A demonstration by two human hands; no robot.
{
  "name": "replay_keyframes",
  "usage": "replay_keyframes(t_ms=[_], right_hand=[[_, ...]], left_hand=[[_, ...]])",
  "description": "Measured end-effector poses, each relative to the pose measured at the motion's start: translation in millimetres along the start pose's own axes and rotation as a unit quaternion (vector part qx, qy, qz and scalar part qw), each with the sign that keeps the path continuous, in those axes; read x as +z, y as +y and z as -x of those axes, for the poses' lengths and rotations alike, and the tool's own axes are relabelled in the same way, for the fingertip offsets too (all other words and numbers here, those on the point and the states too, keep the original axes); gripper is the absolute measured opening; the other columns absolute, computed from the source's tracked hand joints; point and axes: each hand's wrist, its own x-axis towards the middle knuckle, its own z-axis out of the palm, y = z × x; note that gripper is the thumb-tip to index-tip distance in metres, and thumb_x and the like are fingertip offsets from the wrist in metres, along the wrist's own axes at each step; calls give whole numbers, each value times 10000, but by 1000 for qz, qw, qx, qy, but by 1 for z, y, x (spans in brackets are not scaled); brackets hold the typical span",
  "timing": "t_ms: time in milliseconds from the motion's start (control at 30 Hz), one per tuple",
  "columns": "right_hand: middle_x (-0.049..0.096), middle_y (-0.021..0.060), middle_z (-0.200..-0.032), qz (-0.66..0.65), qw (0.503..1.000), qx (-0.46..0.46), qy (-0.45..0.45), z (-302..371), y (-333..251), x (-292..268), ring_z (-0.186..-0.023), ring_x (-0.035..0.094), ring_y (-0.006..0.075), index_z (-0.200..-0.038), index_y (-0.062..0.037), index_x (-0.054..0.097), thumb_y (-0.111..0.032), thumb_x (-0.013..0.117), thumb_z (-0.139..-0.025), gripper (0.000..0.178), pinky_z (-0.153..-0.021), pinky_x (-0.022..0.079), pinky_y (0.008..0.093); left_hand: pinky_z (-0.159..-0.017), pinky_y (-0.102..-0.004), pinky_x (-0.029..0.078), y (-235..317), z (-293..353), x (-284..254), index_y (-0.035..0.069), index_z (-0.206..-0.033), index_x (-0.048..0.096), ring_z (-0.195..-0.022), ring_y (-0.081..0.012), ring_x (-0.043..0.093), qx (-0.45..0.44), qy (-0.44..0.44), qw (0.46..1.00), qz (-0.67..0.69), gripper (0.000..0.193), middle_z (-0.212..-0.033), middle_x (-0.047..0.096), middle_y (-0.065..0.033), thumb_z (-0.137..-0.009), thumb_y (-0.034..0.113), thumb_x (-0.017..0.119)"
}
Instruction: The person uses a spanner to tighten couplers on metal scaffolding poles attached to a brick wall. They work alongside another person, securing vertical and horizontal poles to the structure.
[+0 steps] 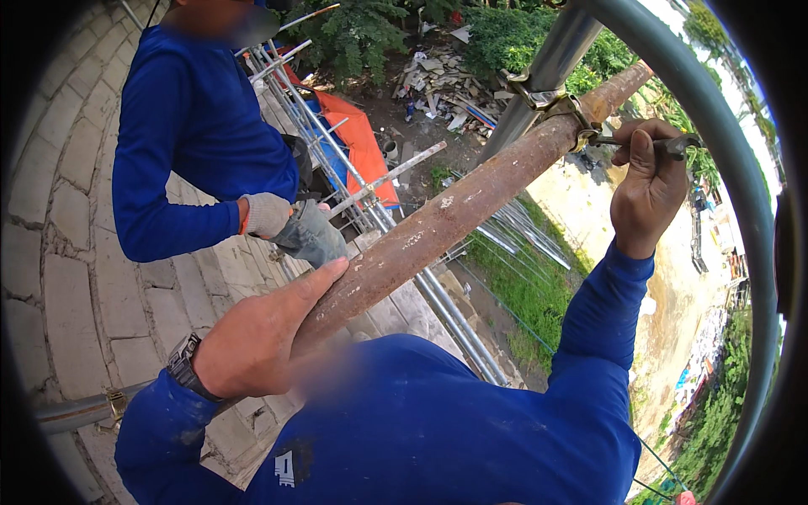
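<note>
A long rusty steel pipe (pixel 446 220) slants from low at the left up to the far right. My left hand (pixel 261 341) is closed round its near end, thumb lying along the top, with the fingers mostly hidden. At the far right my right hand (pixel 644 194) grips a wrench (pixel 676 146), whose open-jawed end sticks out beyond my fingers. The wrench's other end reaches a metal scaffold clamp (pixel 581 126) around the rusty pipe. This clamp joins the pipe to a grey steel upright post (pixel 560 63).
A grey tube (pixel 749 194) curves down the right side. On the left, a co-worker in a blue top (pixel 202 126) wears a gloved hand low, near a block wall (pixel 71 311). Below lie scaffold tubes (pixel 459 307), an orange tarp (pixel 347 126), grass and rubble (pixel 438 80).
</note>
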Motion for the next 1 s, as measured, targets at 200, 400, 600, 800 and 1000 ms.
replay_keyframes(t_ms=[200,400,600,800,1000], right_hand=[[671,98,-894,36,985,-164,-31,28,3,13,-781,592,189,-1044,-26,594,-121,638,-1038,104,-725,494,314],[660,132,-870,102,968,-228,-13,65,7,33,-723,557,270,-985,-62,553,1,685,-913,163,-672,456,365],[651,81,-1010,152,938,-297,-93,103,55,44,-806,576,277,-925,-93,639,-64,774,-620,335,-668,497,393],[607,91,-1059,189,915,-301,-191,100,83,37,-828,564,291,-926,-99,650,-76,723,-567,367,-681,508,412],[579,86,-1073,152,921,-274,-229,101,77,23,-829,539,282,-933,-97,640,-92,723,-579,364,-666,482,416]], left_hand=[[-1040,-450,497,-1,0,0,57,-1627,234,-1225,-446,612,20,7,1000,2,1048,-1446,548,-259,-752,122,807],[-1018,-447,509,-2,3,1,54,-1627,236,-1203,-449,622,42,22,999,-19,1041,-1435,553,-268,-755,128,801],[-970,-470,524,-1,2,-2,66,-1627,238,-1125,-463,649,-2,-2,1000,-18,1019,-1390,575,-285,-779,174,793],[-977,-466,518,10,1,-11,52,-1625,233,-1155,-462,638,-45,-46,998,-18,1022,-1404,565,-292,-780,181,793],[-1046,-452,482,6,-1,-5,21,-1620,229,-1220,-470,602,-27,-28,999,-4,1037,-1433,545,-297,-770,175,801]])
